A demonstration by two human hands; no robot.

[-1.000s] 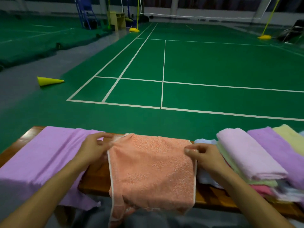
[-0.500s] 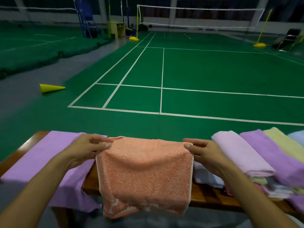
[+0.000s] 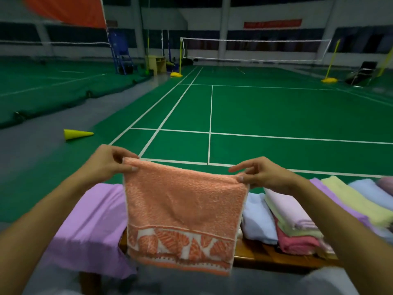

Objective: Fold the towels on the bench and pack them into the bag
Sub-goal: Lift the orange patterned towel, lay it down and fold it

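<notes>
Hands, left (image 3: 110,165) and right (image 3: 263,177), each pinch a top corner of the doubled orange terry towel (image 3: 182,211); keep corners level, then fold edges squarely.

i look out over a dim indoor hall with a green court floor (image 3: 276,116) marked in white lines, a net (image 3: 255,50) strung across it, a grey aisle (image 3: 32,150) with a fallen yellow cone (image 3: 77,134), and a black chair (image 3: 361,73) far right.
</notes>
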